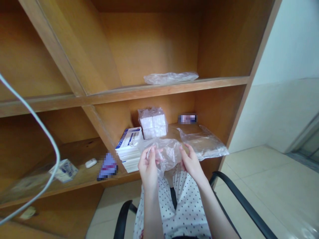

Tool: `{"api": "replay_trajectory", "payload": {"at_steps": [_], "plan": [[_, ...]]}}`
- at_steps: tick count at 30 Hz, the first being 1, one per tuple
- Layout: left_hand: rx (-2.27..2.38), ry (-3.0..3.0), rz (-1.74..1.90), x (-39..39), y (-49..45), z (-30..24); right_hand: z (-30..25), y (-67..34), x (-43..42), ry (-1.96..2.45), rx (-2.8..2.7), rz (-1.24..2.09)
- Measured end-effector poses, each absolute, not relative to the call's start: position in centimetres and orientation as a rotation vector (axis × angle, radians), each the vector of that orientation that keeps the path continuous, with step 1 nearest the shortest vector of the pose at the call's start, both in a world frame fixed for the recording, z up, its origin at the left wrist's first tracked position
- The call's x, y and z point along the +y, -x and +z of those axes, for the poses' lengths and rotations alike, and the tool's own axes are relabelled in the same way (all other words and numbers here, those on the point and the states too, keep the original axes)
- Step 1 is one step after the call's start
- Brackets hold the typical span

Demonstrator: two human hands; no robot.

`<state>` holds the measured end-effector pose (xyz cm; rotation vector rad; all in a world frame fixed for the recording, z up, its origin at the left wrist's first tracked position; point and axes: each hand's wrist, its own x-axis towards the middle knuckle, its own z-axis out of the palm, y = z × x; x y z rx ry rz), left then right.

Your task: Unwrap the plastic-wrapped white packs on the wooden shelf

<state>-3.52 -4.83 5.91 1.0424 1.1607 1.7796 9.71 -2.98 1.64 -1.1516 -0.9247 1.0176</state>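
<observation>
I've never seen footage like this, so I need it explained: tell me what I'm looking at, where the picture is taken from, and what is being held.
No machine is involved here. These are a person's own bare hands, seen through a camera worn on their head, which looks forward and down, so the single picture shows roughly what they see. The left hand and right hand both hold a clear plastic bag. Below the hands is polka-dot clothing, between the black chair armrests. Just ahead, on a wooden shelf, are a stack of white boxes with blue markings, a plastic-wrapped block of white packs, and another clear plastic bag.
</observation>
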Motion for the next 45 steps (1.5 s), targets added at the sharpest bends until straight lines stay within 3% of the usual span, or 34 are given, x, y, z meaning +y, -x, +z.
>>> {"api": "replay_trajectory", "payload": {"at_steps": [7,23,29,38,41,45], "plan": [[1.103,-0.954,1.772,-4.5,4.1,5.3,0.5,-10.7,-2.1,1.157,-1.206,1.054],[0.994,-1.197,1.684,-2.9,5.0,5.9,0.2,-14.5,-1.4,1.231,-0.898,0.458],[1.011,-1.311,1.597,-2.1,4.1,7.1,-0.1,-14.8,-1.2,1.241,-1.166,0.510],[0.932,-1.714,1.556,0.1,4.0,9.7,-2.1,-18.2,-0.4,1.393,-1.106,0.391],[0.995,-1.861,1.549,1.2,4.1,10.5,-1.7,-18.4,-0.5,1.393,-1.011,0.467],[1.044,-2.141,1.555,2.5,3.6,11.7,-1.1,-18.0,-0.6,1.301,-0.770,0.884]]}}
